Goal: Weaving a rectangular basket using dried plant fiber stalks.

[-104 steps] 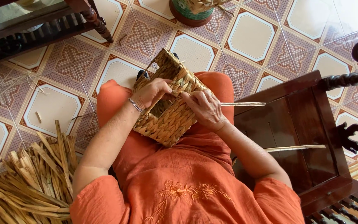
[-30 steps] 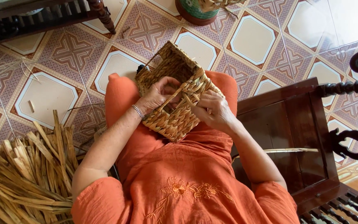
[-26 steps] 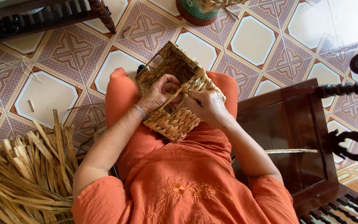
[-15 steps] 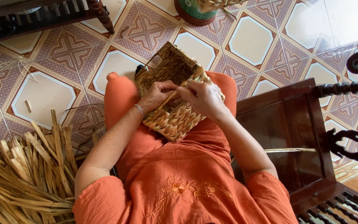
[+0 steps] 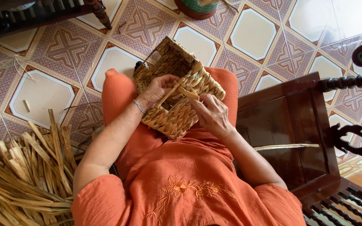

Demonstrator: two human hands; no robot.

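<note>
dried reed pile (image 5: 21, 175) crowding left, dark wooden bench (image 5: 290, 134) hemming right

A rectangular woven basket (image 5: 177, 90) of pale tan plaited straw sits in the upper middle of the frame, resting on orange-clad knees. It is tilted, its open mouth facing the upper left, showing a darker hollow inside. Its sides show thick braided rows. A flat, loose straw strand (image 5: 173, 90) runs diagonally across the rim near the middle of the frame, and a short strand end (image 5: 188, 93) sticks out just beside it, to the right.
</note>
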